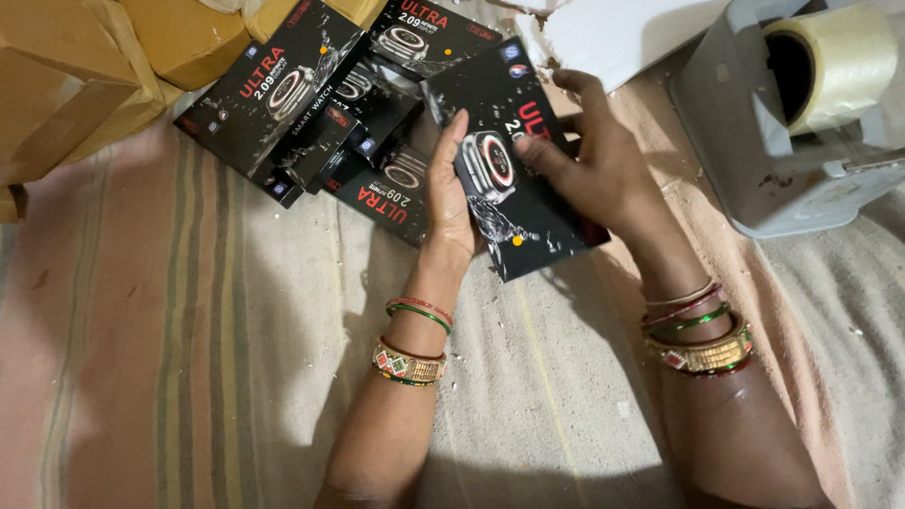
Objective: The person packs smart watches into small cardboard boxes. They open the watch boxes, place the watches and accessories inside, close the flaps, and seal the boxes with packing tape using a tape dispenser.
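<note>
Over striped cloth [189,330] — both hands, left hand [451,203] and right hand [594,160], clasped on black watch box [514,188] — more beside.

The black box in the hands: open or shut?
Shut, as far as shown. The black box looks flat and whole between the left hand and right hand; no flap lifted.

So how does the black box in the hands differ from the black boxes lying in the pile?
The flat black box with a watch picture is gripped by the left hand and the right hand, tilted above the striped cloth; the pile of black boxes lies untouched. The held box is alone; the piled ones overlap at varied angles. All share a black watch-picture design.
</note>
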